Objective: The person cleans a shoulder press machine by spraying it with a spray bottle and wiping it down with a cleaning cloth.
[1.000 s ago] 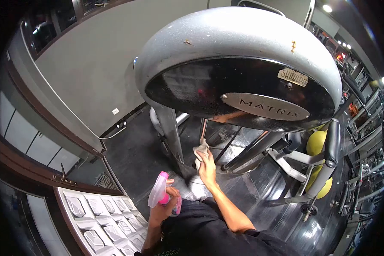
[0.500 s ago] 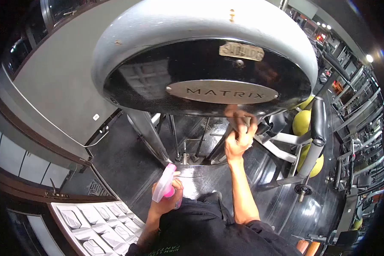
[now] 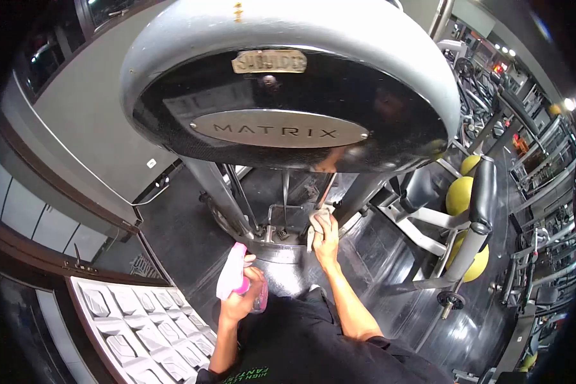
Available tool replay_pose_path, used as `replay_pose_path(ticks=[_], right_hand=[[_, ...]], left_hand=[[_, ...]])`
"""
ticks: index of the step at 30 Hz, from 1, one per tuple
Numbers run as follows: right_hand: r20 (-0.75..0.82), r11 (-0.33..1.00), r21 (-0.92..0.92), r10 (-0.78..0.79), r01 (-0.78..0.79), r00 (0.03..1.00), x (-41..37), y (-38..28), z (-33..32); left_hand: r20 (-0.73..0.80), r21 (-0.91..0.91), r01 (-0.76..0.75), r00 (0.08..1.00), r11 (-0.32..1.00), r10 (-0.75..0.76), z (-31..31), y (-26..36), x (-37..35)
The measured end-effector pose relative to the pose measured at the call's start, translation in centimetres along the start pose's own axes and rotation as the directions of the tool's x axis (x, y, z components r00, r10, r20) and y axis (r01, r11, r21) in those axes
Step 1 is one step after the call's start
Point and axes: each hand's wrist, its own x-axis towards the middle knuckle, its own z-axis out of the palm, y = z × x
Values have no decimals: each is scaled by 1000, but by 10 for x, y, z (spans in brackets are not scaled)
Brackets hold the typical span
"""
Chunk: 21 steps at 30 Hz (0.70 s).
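My left hand (image 3: 244,296) is wrapped round a spray bottle (image 3: 232,272) with a pink and whitish head, held low in front of my body. In my right hand (image 3: 327,242) is a crumpled pale cloth (image 3: 317,224), gripped below the machine's lower edge and in front of its frame. Above both hands looms a gym machine's head panel (image 3: 288,93), black with a silver-grey rim. It carries an oval MATRIX plate (image 3: 281,128) and a worn SHOULDER label (image 3: 269,62).
Grey uprights (image 3: 214,192) run down from the panel to the machine's base. To the right stand a padded bench frame (image 3: 429,240) and yellow balls (image 3: 459,195). White moulded panels (image 3: 137,326) lie at the lower left beside a dark-framed door (image 3: 102,269).
My right hand has dropped with the cloth from the panel's lower edge, moving down and left. The view has shifted, so the panel sits further left. My left hand still holds the spray bottle.
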Motion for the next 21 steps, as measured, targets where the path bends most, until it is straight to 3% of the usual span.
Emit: replay_pose_path(ticks=[2, 4, 6, 7, 10, 12, 14, 15, 16, 18, 19, 20, 21], right_hand=[[242, 932, 162, 282, -325, 929, -11, 36, -1], [228, 894, 202, 355, -401, 906, -5, 33, -2], [98, 864, 260, 421, -432, 902, 15, 19, -9], [51, 865, 379, 336, -330, 940, 32, 4, -14], [-37, 807, 537, 313, -245, 949, 89, -47, -33], [-11, 718, 661, 301, -219, 954, 118, -92, -52], [156, 767, 602, 158, -221, 975, 131, -86, -51], [-8, 828, 555, -88, 78, 996, 134, -83, -43], [-1, 822, 563, -98, 82, 995, 134, -77, -40], [270, 757, 636, -36, -151, 962, 135, -59, -37], [368, 776, 609, -91, -166, 925, 131, -32, -27], [496, 766, 568, -26, -302, 868, 125, -18, -25], [550, 658, 601, 70, -453, 832, 119, 8, -8]], left_hand=[[-56, -17, 14, 998, 1000, -14, 17, 2, -6], [-112, -41, 37, 993, 998, -41, 27, 2, -13], [-132, -25, 43, 990, 999, -46, 36, -1, -18], [-136, -22, 43, 990, 999, -46, 42, -4, -20], [-151, -28, 11, 988, 1000, -15, 59, -7, -25], [-174, -54, 39, 984, 998, -48, 73, -2, -26], [-184, -48, 20, 982, 999, -28, 83, -6, -29], [-186, -43, 3, 982, 999, -11, 87, -8, -31], [-199, -36, -4, 980, 999, -3, 90, -9, -33], [-231, 25, 14, 973, 1000, -8, 95, -12, -39], [-258, 40, 11, 966, 999, 0, 98, -15, -42], [-271, 45, 5, 963, 999, 7, 100, -14, -44], [-291, 64, 25, 957, 998, -5, 103, -12, -45]])
